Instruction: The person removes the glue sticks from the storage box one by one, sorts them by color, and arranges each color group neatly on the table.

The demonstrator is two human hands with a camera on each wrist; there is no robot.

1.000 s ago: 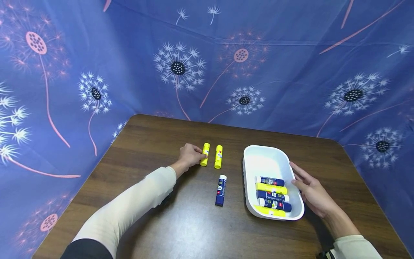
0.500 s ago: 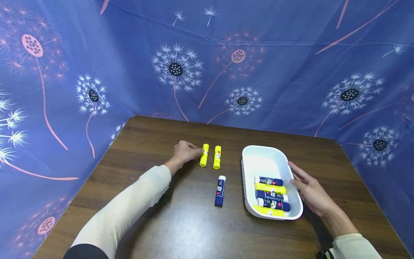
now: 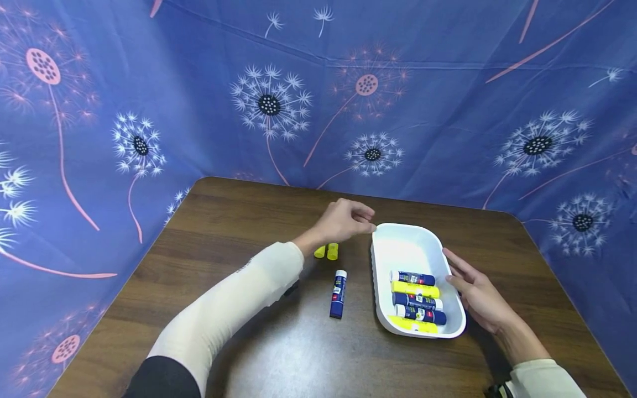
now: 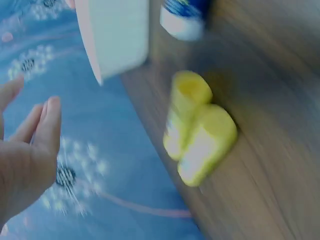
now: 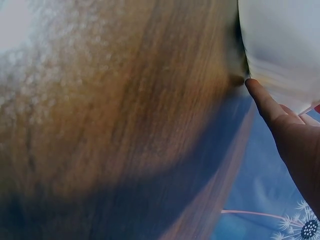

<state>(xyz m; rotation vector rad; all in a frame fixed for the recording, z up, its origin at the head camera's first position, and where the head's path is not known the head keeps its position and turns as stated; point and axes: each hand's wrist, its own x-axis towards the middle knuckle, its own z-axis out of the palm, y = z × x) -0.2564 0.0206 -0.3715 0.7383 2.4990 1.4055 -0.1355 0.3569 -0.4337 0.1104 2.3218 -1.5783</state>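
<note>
My left hand [image 3: 343,218] is in the air above the table with nothing in its loosely bent fingers, its fingertips close to the tray's far left corner. Under its wrist, partly hidden in the head view, two yellow glue sticks [image 4: 182,112] lie side by side. A blue glue stick [image 3: 338,294] with a white cap lies nearer, left of the tray. My right hand [image 3: 480,296] rests its fingers and thumb against the right side of the white tray [image 3: 393,235]. Inside the tray's near half are several blue glue sticks [image 3: 417,301] and yellow glue sticks [image 3: 415,289].
The brown wooden table [image 3: 239,215] has rounded far corners. Behind it and at both sides hangs a blue dandelion-print cloth [image 3: 298,138]. The left sleeve [image 3: 239,304] reaches over the table's left half.
My left hand has let go of the left yellow glue stick, lifted, and moved right toward the tray. That stick now lies closer to the other yellow one. The right hand has stayed put.
</note>
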